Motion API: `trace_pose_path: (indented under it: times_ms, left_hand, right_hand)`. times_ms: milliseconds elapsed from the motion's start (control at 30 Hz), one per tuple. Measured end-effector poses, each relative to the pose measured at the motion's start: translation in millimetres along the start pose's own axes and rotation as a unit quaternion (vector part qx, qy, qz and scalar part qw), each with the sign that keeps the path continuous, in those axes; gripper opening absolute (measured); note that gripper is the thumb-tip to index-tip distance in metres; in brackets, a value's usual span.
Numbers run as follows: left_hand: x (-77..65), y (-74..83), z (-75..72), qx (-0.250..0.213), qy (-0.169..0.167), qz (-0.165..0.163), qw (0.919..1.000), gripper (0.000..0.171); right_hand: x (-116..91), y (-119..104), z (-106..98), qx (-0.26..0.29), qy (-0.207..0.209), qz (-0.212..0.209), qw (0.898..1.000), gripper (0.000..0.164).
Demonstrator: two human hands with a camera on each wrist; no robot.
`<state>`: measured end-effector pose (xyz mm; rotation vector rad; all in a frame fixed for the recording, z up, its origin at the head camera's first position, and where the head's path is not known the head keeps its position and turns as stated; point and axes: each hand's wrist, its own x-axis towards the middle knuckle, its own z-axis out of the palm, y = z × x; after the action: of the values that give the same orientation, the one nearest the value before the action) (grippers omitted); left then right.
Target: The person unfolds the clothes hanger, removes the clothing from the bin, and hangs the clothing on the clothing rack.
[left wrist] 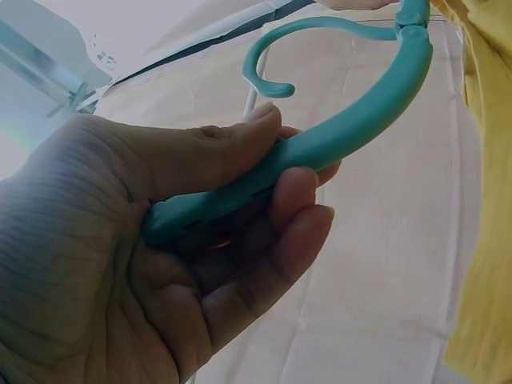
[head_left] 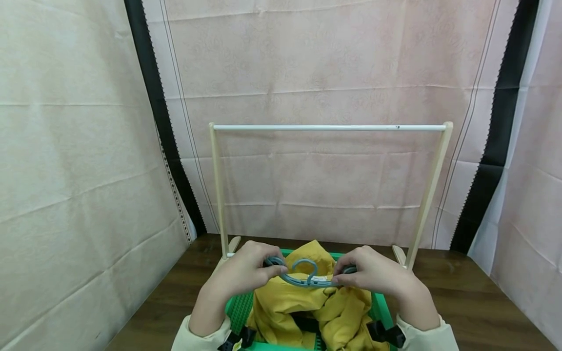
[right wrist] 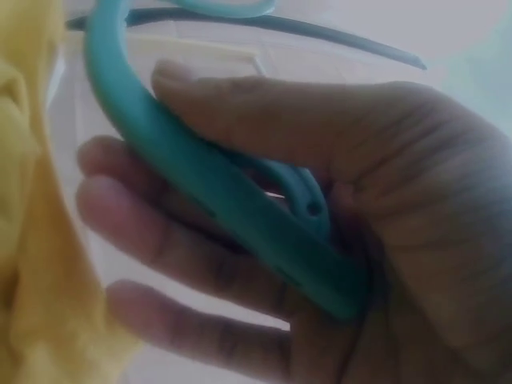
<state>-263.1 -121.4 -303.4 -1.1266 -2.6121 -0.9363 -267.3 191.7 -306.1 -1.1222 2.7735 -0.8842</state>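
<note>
Both hands hold a teal folding clothes hanger [head_left: 309, 281] above the basket. Its hook [left wrist: 320, 32] points up between them in the head view. The left hand [head_left: 254, 265] grips one arm of the hanger, thumb on one side and fingers curled round the other, as the left wrist view shows. At the opposite end the right hand [head_left: 373, 270] grips the other arm [right wrist: 192, 180], where a second teal strip folds in under the thumb. Below the hanger, a crumpled yellow cloth garment [head_left: 285, 302] fills much of the green basket [head_left: 239, 312].
Behind the basket stands a cream rack [head_left: 217, 190] with a bare white horizontal bar [head_left: 329, 127]. Everything rests on a dark brown wooden table [head_left: 162, 312]. Pale fabric curtains [head_left: 329, 58] with black strips enclose the back and sides.
</note>
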Motion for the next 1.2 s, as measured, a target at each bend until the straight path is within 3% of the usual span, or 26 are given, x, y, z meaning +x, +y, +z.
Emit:
trace_pose_path:
  times_ms: [133, 267, 533, 633, 900, 1200]
  left_hand:
    - [-0.6, -1.2, -0.8, 0.018, -0.002, -0.011, 0.9998, 0.006]
    - [-1.3, 0.4, 1.2, 0.067, -0.002, -0.021, 0.9975, 0.008]
    - [-0.8, 9.0, 6.3, 0.167, 0.017, -0.055, 0.9842, 0.012]
    - [-0.5, 8.1, 6.9, 0.181, 0.016, -0.054, 0.9819, 0.013]
    - [1.8, 6.9, 12.9, 0.186, 0.01, -0.015, 0.9824, 0.024]
    - [5.3, 11.7, 16.7, 0.176, -0.032, -0.047, 0.9828, 0.027]
  right_hand:
    - [-1, 1, -1, -0.001, 0.006, -0.003, 1.0, 0.008]
    - [-3, 0, -3, 0.005, 0.014, -0.007, 1.0, 0.009]
    - [-3, -2, -3, 0.009, 0.016, -0.014, 1.0, 0.009]
    - [-4, -2, -3, 0.006, 0.019, -0.015, 1.0, 0.009]
    - [-3, -2, -2, 0.012, 0.018, -0.026, 0.999, 0.01]
    - [-1, -3, -4, 0.005, 0.021, -0.022, 1.0, 0.01]
